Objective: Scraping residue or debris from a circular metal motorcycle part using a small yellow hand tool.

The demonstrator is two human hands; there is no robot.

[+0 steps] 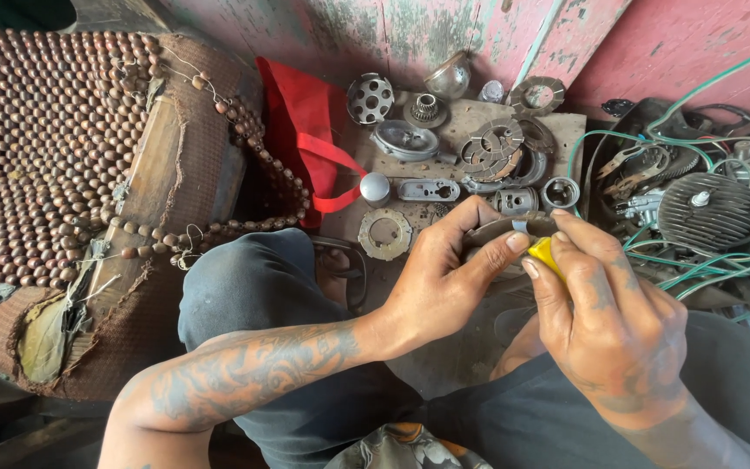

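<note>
Right hand hides most of yellow piece.

Yellow piece between fingertips of right hand. Grey-brown metal ring in left hand. Both forearms patterned with dark tattoos. Red bag. Brown beaded seat cover. Green wires. Dull grey metal parts. Pink wall, paint peeling. Dark grey trousers.
</note>
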